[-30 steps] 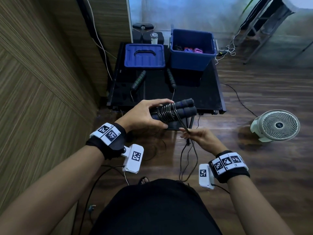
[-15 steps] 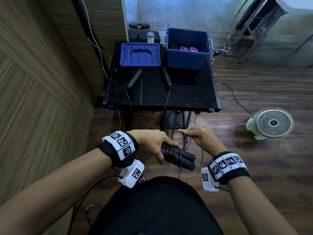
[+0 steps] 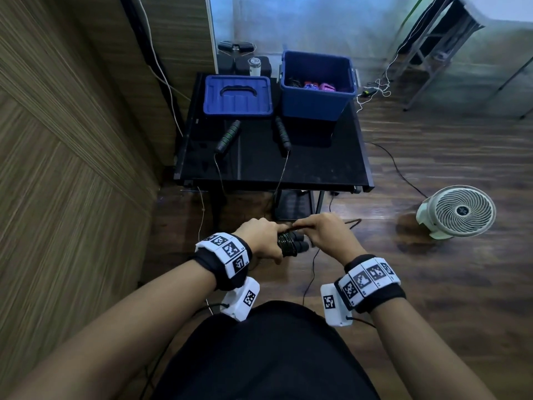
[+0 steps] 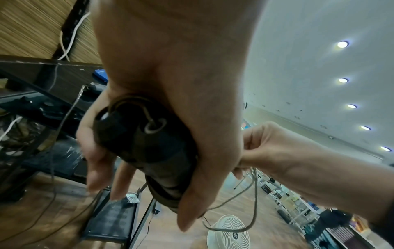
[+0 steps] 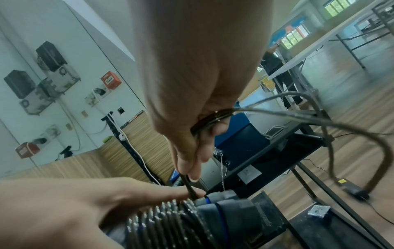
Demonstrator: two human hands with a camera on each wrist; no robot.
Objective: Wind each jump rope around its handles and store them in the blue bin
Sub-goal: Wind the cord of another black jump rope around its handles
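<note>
Blue bin (image 3: 314, 103) holding coiled pink ropes (image 3: 320, 86), lid (image 3: 238, 96) beside it

A low black glossy table (image 3: 331, 168) stands beyond both hands. On it, ahead of the right hand, sits an open deep blue plastic bin (image 3: 314, 103); ahead of the left hand lies a flat blue plastic lid (image 3: 238, 96). Nearer the hands lie two black foam rope handles (image 3: 227, 137) (image 3: 282, 135), apart, their thin cords trailing over the table's near edge
</note>
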